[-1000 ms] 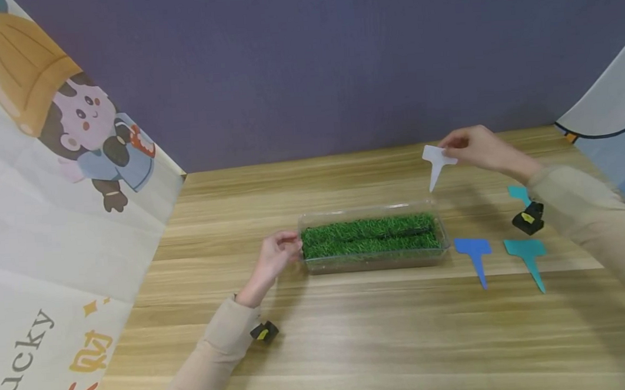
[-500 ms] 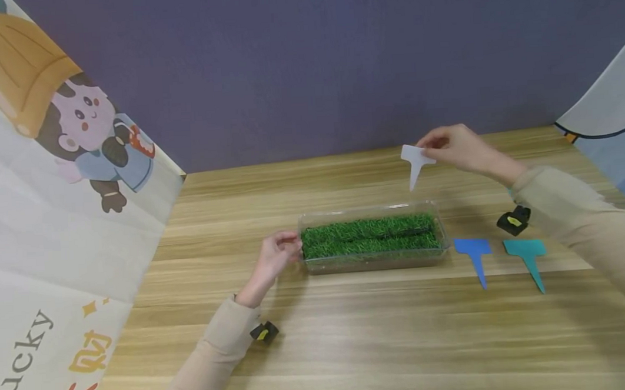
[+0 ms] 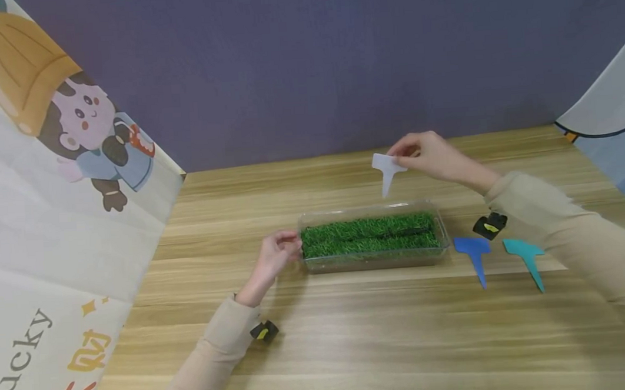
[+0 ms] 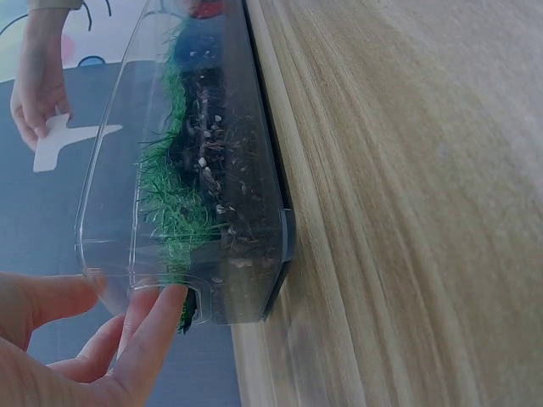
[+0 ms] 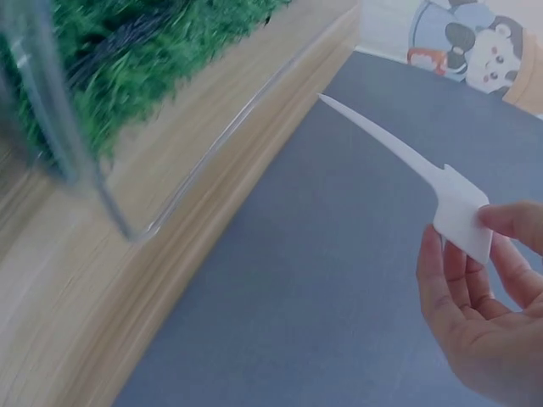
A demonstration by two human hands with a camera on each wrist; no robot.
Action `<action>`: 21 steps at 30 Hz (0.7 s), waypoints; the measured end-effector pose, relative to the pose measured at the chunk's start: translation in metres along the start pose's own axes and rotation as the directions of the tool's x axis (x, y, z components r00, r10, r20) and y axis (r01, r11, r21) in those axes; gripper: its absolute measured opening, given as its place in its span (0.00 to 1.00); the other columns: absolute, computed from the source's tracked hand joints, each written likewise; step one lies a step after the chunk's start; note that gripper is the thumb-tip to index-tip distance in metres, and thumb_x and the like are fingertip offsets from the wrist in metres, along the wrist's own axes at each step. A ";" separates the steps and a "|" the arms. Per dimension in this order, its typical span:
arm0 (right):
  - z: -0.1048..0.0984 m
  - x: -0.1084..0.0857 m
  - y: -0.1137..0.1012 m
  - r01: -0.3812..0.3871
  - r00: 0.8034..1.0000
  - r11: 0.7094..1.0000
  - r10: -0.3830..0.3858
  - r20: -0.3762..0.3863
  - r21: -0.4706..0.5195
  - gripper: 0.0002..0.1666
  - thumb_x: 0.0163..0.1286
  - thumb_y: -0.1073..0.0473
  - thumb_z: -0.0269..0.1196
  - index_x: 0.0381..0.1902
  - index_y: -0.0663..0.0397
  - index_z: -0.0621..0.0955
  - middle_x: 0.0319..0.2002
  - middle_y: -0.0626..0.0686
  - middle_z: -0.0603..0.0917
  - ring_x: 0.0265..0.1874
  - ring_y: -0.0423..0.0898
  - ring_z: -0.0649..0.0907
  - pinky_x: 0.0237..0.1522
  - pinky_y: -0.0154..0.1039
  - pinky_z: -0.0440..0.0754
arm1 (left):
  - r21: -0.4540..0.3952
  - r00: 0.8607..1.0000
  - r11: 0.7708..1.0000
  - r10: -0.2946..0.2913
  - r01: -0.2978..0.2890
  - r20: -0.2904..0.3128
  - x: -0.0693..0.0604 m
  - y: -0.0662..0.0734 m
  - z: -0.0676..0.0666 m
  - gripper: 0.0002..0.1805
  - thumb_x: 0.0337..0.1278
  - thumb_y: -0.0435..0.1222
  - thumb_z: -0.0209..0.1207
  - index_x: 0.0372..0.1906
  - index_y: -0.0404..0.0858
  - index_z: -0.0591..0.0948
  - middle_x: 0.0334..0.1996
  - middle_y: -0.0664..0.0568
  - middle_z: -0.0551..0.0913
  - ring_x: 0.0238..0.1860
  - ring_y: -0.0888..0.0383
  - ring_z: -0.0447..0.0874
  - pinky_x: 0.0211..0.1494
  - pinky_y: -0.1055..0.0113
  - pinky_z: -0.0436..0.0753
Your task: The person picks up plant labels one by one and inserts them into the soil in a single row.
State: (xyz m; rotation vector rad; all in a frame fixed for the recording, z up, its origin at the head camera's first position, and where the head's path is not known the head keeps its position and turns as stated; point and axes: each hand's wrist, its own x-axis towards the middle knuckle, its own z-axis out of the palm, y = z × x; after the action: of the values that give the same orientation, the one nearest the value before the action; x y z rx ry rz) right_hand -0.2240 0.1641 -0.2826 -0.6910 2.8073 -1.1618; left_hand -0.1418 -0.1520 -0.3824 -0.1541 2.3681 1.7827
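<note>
A white T-shaped plant label (image 3: 387,172) is pinched by its wide head between the thumb and fingers of my right hand (image 3: 428,155). The label is held in the air behind the planter, narrow tip pointing down in the head view; its whole stem shows in the right wrist view (image 5: 399,153). My left hand (image 3: 274,257) rests its fingertips against the left end of a clear plastic planter box (image 3: 374,262), its fingers fairly straight. Inside the box, green artificial grass (image 3: 367,227) lies in two strips over dark, pebbly soil (image 4: 208,153).
On the wooden table (image 3: 352,340), a blue plant label (image 3: 475,254) and a teal one (image 3: 528,257) lie right of the planter, near my right sleeve (image 3: 568,223). A dark panel (image 3: 306,71) stands along the back edge, with a printed sheet (image 3: 38,233) at the left.
My right hand has moved left with the white plant label, from behind the planter's right end to behind its middle. My left hand and the planter have stayed in place.
</note>
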 end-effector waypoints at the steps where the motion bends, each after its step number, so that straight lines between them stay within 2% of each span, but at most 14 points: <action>1: 0.002 0.001 -0.001 0.005 1.000 1.000 -0.005 0.003 0.006 0.12 0.61 0.66 0.56 0.42 0.65 0.78 0.35 0.59 0.79 0.30 0.48 0.77 0.25 0.30 0.77 | -0.001 1.000 1.000 -0.001 0.001 -0.002 0.000 0.000 0.000 0.18 0.51 0.25 0.53 0.49 0.25 0.71 0.41 0.37 0.75 0.35 0.48 0.78 0.44 0.59 0.82; 9: 0.021 0.008 -0.018 0.063 0.998 0.996 -0.065 0.027 0.057 0.11 0.60 0.68 0.57 0.40 0.67 0.78 0.35 0.61 0.79 0.31 0.51 0.77 0.27 0.33 0.79 | -0.004 1.000 1.000 -0.012 0.012 -0.005 0.000 0.000 0.000 0.18 0.51 0.25 0.53 0.49 0.25 0.71 0.41 0.36 0.75 0.35 0.50 0.78 0.45 0.57 0.81; 15: 0.035 0.013 -0.027 0.094 0.994 0.992 -0.098 0.050 0.080 0.11 0.59 0.69 0.57 0.40 0.67 0.79 0.37 0.61 0.80 0.33 0.51 0.79 0.33 0.38 0.82 | 0.002 1.000 1.000 -0.006 0.006 -0.005 -0.001 0.000 -0.001 0.18 0.51 0.25 0.54 0.49 0.24 0.71 0.42 0.36 0.75 0.35 0.50 0.78 0.46 0.56 0.81; 21: 0.046 0.018 -0.034 0.104 0.991 0.989 -0.112 0.078 0.101 0.11 0.58 0.68 0.58 0.40 0.67 0.79 0.36 0.60 0.80 0.33 0.50 0.78 0.34 0.37 0.82 | -0.003 1.000 1.000 -0.002 0.002 -0.003 -0.001 0.000 -0.001 0.18 0.52 0.25 0.53 0.50 0.24 0.71 0.41 0.36 0.75 0.37 0.46 0.78 0.46 0.56 0.81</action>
State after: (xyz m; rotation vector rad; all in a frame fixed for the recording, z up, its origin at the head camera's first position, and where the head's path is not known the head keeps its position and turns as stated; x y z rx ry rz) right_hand -0.2182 0.1055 -0.2903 -0.8723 2.6548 -1.2448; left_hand -0.1412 -0.1531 -0.3816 -0.1600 2.3664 1.7870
